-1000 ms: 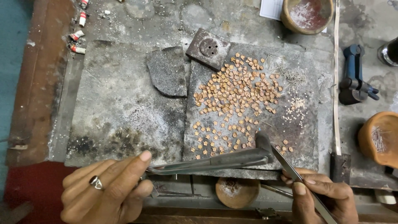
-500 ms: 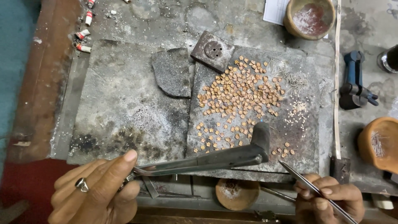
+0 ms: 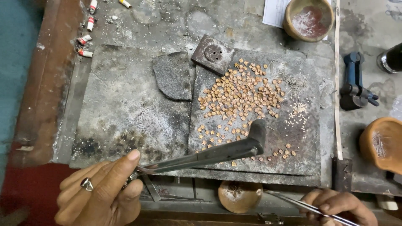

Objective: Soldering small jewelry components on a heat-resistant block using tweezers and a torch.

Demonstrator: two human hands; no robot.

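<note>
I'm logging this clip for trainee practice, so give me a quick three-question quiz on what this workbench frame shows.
1. True or false: the left hand holds a long dark metal pipe whose bent tip sits over the slab.
2. What does the right hand hold? A) a hammer B) thin tweezers C) a brush
3. Fill in: the small copper-coloured pieces lie scattered on the slab, just below a square block with ____ holes.

Key: 1 true; 2 B; 3 three
</note>
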